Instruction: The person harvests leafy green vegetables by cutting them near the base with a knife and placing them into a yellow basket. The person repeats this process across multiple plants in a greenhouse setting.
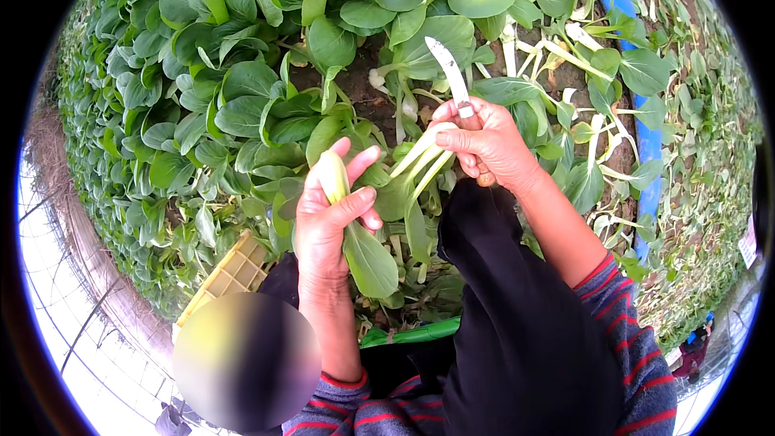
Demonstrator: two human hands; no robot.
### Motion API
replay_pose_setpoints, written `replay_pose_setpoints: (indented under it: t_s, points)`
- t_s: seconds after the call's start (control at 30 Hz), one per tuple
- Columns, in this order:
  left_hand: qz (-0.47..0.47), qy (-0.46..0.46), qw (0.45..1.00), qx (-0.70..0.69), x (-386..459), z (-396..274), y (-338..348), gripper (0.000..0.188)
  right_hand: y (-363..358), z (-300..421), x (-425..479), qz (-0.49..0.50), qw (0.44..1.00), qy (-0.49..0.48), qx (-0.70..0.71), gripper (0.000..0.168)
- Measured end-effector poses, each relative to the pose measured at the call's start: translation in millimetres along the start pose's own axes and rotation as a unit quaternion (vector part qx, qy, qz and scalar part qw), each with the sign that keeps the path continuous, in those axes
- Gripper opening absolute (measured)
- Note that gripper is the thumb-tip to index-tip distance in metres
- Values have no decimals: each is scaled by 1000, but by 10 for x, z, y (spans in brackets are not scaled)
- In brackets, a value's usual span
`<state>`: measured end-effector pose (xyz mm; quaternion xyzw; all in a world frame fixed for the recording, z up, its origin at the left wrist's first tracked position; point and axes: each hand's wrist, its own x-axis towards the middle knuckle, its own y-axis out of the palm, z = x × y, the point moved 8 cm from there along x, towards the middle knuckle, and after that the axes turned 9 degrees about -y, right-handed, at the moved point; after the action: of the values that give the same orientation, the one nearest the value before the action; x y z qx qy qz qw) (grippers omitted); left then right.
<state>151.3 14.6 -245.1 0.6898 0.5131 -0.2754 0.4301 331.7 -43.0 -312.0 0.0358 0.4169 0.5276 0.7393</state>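
Observation:
My left hand holds a small head of leafy greens like bok choy, its pale base up and its leaves hanging below the palm. In my right hand is a knife with a wooden handle and a curved blade pointing up, soil on the metal. The thumb and fingers of that same hand also pinch several pale leaf stalks, whose green leaves droop between both hands. Rooted leafy plants stand close beyond my left hand.
Cut leaves and stalks litter the soil on the right beside a blue hose or strip. A yellow plastic crate stands at lower left. Something green lies near my lap. My knees, in black cloth, are close below my hands.

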Motion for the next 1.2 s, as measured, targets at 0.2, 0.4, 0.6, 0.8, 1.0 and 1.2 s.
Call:
replay_pose_setpoints:
  t_s: [0.2, 0.4, 0.6, 0.8, 1.0, 1.2]
  points:
    - [43, 136, 973, 181, -115, -431, 581, 62, -101, 473, -116, -4, 997, -33, -65, 22]
    - [144, 1, 966, 213, 164, 101, 927, 66, 131, 469, -195, -47, 997, -58, -10, 21]
    - [76, -78, 968, 226, 323, 84, 699, 50, 65, 365, -131, -37, 990, -110, -75, 27]
    - [-102, 27, 954, 281, 653, -393, -40, 43, 298, 30, 174, 117, 888, -154, -418, 31]
    - [-173, 75, 887, 420, 681, -374, -587, 42, 481, -356, 473, 180, 786, -69, -588, 27]
    - [-132, 14, 901, 413, 543, -205, -445, 45, 368, -506, 480, 168, 773, -35, -611, 28]
